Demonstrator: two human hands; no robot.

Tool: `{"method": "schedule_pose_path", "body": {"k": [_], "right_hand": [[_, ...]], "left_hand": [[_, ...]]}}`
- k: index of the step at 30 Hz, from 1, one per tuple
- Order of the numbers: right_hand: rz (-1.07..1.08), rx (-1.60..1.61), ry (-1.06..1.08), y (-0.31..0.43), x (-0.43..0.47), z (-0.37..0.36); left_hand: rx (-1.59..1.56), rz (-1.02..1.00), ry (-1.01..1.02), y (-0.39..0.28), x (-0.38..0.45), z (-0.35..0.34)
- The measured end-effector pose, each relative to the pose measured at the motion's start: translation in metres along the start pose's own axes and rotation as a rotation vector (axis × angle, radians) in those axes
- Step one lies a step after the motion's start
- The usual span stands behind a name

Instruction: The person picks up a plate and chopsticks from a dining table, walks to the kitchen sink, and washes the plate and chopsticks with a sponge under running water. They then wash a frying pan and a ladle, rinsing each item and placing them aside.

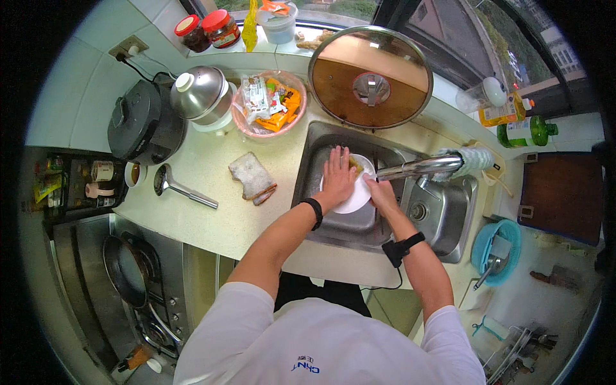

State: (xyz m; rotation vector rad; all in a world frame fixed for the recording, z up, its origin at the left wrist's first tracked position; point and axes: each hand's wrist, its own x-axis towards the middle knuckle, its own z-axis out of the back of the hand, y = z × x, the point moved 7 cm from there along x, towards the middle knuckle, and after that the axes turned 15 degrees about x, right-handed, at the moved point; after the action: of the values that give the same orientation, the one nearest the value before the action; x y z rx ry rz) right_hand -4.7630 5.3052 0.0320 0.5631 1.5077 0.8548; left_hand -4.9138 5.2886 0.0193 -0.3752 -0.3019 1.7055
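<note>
A round white plate (353, 198) is held tilted over the large left basin (315, 154) of a steel double sink. My left hand (339, 178) lies flat across the plate, its fingers stretched toward the far rim. Just right of those fingers shows a small yellow-brown patch (356, 164), perhaps a sponge; whether it runs under the hand is hidden. With my right hand (381, 193) I grip the plate's right edge, the thumb on its face. The chrome faucet (418, 167) reaches in from the right, its tip close above my right hand.
Left of the sink lie a folded grey cloth (252, 177) and a steel ladle (187, 193). A pink basket of packets (293, 122) stands behind them. A large glass lid (337, 103) leans behind the sink. Right of the small basin (440, 216) sits a blue basket (479, 255).
</note>
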Motion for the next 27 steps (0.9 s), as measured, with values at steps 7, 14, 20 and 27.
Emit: {"method": "schedule_pose_path", "body": {"k": [7,14,20,27], "right_hand": [[0.219,-0.124,-0.128,0.031,0.004,-0.003],[0.166,-0.166,-0.146,0.034,-0.026,0.003],[0.229,-0.220,-0.117,0.030,-0.040,-0.003],[0.001,-0.038,0.046,0.014,-0.036,-0.007]], "left_hand": [[-0.440,-0.208,0.161,-0.045,0.013,-0.011],[0.027,-0.330,0.249,-0.007,-0.036,0.000],[-0.017,-0.014,-0.079,0.033,-0.009,0.003],[-0.118,-0.459,-0.242,-0.033,0.019,0.041]]}}
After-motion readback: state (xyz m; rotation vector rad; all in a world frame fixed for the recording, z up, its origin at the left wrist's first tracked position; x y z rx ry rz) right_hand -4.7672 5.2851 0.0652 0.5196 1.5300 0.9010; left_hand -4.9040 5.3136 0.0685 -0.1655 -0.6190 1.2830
